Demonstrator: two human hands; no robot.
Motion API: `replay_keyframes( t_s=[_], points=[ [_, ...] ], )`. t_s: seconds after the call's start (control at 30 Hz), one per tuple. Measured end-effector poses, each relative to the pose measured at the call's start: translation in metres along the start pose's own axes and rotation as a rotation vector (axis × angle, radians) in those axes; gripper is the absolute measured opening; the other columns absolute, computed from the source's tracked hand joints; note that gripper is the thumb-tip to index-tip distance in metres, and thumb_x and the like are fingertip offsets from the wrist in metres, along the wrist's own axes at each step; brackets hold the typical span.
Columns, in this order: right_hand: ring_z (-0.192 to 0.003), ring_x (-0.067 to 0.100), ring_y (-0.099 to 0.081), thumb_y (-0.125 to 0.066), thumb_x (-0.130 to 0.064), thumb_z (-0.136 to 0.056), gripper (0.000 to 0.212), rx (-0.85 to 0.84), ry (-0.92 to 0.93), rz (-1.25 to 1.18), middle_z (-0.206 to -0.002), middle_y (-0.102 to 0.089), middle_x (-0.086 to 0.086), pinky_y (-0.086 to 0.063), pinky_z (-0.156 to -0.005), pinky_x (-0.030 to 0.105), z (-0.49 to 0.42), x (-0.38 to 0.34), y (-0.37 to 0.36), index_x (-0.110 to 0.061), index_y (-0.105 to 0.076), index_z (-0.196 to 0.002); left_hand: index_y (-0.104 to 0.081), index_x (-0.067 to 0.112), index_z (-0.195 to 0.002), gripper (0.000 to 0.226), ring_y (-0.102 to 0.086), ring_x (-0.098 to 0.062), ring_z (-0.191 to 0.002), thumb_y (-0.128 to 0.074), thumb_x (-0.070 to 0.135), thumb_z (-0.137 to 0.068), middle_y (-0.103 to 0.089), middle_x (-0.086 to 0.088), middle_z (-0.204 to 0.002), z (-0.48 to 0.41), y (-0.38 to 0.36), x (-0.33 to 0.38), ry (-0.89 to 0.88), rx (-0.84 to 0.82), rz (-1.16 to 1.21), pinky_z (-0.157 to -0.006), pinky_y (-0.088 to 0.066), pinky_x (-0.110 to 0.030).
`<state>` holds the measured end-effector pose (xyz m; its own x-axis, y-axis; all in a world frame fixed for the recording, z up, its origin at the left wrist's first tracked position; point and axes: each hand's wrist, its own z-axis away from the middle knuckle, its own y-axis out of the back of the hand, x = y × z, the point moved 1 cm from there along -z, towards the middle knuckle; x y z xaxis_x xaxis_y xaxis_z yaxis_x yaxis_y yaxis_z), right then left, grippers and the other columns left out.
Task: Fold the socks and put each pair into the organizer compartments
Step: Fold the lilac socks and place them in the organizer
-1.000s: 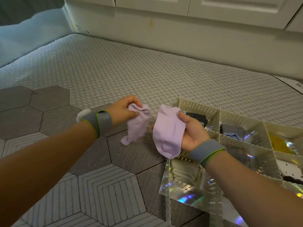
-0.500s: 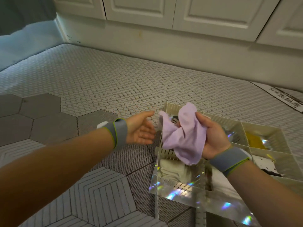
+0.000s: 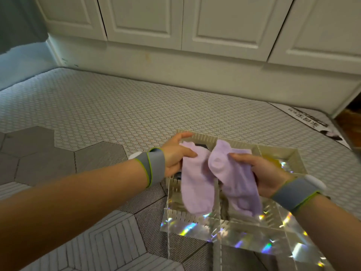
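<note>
From the head camera, both hands hover over the left part of the cream organizer on the patterned mat. The left hand pinches one lilac sock by thumb and fingers; the right hand grips the other lilac sock, both hanging side by side, touching.

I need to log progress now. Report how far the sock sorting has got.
Done: the cream slotted plastic organizer already holds a yellow item in a far compartment; other contents are mostly hidden. In hand: the left hand and right hand each hold one pale lilac sock above the organizer, unfolded. Left: fold this pair and place it in a compartment.
</note>
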<state>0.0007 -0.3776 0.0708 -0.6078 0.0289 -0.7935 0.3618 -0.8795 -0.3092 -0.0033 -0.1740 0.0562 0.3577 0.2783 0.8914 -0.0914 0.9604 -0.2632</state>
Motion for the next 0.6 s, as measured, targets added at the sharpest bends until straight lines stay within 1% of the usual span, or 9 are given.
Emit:
replay_keyframes(
  t_s=[0.07, 0.13, 0.23, 0.3, 0.37, 0.43, 0.5, 0.57, 0.6],
  points=[
    [-0.052, 0.022, -0.065, -0.059, -0.015, -0.073, 0.021, 0.08, 0.0, 0.058, -0.065, -0.069, 0.014, -0.054, -0.053, 0.028, 0.004, -0.006, 0.011, 0.0, -0.064, -0.087, -0.046, 0.032, -0.126, 0.07, -0.059, -0.027, -0.086, -0.055, -0.018, -0.077, -0.051, -0.015, -0.112, 0.005, -0.001, 0.004, -0.079, 0.031, -0.113, -0.076, -0.055, -0.045],
    [-0.052, 0.022, -0.066, -0.057, -0.009, -0.077, 0.015, 0.089, 0.028, 0.039, -0.065, -0.069, 0.014, -0.054, -0.051, 0.027, 0.011, -0.013, 0.015, 0.0, -0.063, -0.087, -0.044, 0.037, -0.129, 0.077, -0.059, -0.031, -0.097, -0.06, -0.015, -0.074, -0.046, -0.014, -0.125, 0.006, -0.001, 0.007, -0.128, 0.067, -0.216, -0.088, -0.052, -0.051],
    [-0.063, 0.024, -0.069, -0.061, -0.009, -0.071, 0.028, 0.039, 0.128, 0.013, -0.08, -0.071, 0.017, -0.058, -0.057, 0.031, 0.019, -0.018, 0.012, 0.002, -0.063, -0.096, -0.042, 0.036, -0.132, 0.08, -0.06, -0.039, -0.106, -0.061, -0.015, -0.073, -0.05, -0.018, -0.121, 0.007, -0.006, 0.009, -0.14, 0.026, -0.178, -0.09, -0.049, -0.058],
    [-0.069, 0.026, -0.069, -0.064, -0.009, -0.07, 0.037, -0.008, 0.163, 0.005, -0.089, -0.07, 0.02, -0.059, -0.064, 0.036, 0.018, -0.015, 0.003, 0.002, -0.063, -0.105, -0.046, 0.029, -0.13, 0.073, -0.061, -0.033, -0.099, -0.058, -0.016, -0.075, -0.057, -0.02, -0.111, 0.008, -0.013, 0.008, -0.152, 0.009, -0.162, -0.092, -0.049, -0.056],
    [-0.071, 0.025, -0.069, -0.065, -0.009, -0.069, 0.041, -0.038, 0.18, -0.056, -0.09, -0.07, 0.018, -0.057, -0.07, 0.037, 0.014, -0.011, -0.01, 0.002, -0.063, -0.108, -0.054, 0.021, -0.12, 0.057, -0.06, -0.028, -0.092, -0.053, -0.018, -0.078, -0.06, -0.018, -0.105, 0.008, -0.02, 0.008, -0.164, -0.012, -0.079, -0.089, -0.051, -0.047],
    [-0.073, 0.022, -0.07, -0.059, -0.006, -0.074, 0.035, -0.1, 0.21, -0.141, -0.089, -0.072, 0.016, -0.058, -0.071, 0.033, 0.011, -0.007, -0.026, 0.001, -0.063, -0.108, -0.06, 0.015, -0.106, 0.041, -0.061, -0.024, -0.084, -0.048, -0.017, -0.082, -0.064, -0.014, -0.097, 0.008, -0.026, 0.007, -0.129, -0.078, 0.031, -0.078, -0.055, -0.034],
    [-0.078, 0.022, -0.07, -0.053, -0.003, -0.079, 0.034, -0.138, 0.262, -0.195, -0.093, -0.072, 0.016, -0.058, -0.073, 0.03, 0.006, -0.002, -0.038, 0.004, -0.062, -0.111, -0.062, 0.011, -0.098, 0.029, -0.062, -0.022, -0.079, -0.045, -0.01, -0.087, -0.065, -0.014, -0.091, 0.008, -0.029, 0.005, -0.079, -0.137, 0.089, -0.076, -0.056, -0.033],
    [-0.078, 0.024, -0.069, -0.061, -0.002, -0.076, 0.04, -0.018, 0.282, -0.207, -0.097, -0.07, 0.019, -0.058, -0.073, 0.033, -0.001, 0.002, -0.043, 0.007, -0.06, -0.115, -0.062, 0.005, -0.099, 0.02, -0.062, -0.024, -0.079, -0.045, -0.002, -0.09, -0.064, -0.016, -0.091, 0.007, -0.029, 0.004, -0.025, -0.161, 0.127, -0.083, -0.054, -0.037],
    [-0.075, 0.024, -0.069, -0.064, -0.001, -0.075, 0.04, 0.057, 0.289, -0.207, -0.095, -0.07, 0.019, -0.058, -0.071, 0.034, -0.004, 0.004, -0.043, 0.006, -0.061, -0.114, -0.06, 0.001, -0.105, 0.021, -0.061, -0.025, -0.082, -0.045, 0.003, -0.09, -0.063, -0.018, -0.095, 0.007, -0.028, 0.004, 0.0, -0.172, 0.153, -0.086, -0.053, -0.038]
  ],
)
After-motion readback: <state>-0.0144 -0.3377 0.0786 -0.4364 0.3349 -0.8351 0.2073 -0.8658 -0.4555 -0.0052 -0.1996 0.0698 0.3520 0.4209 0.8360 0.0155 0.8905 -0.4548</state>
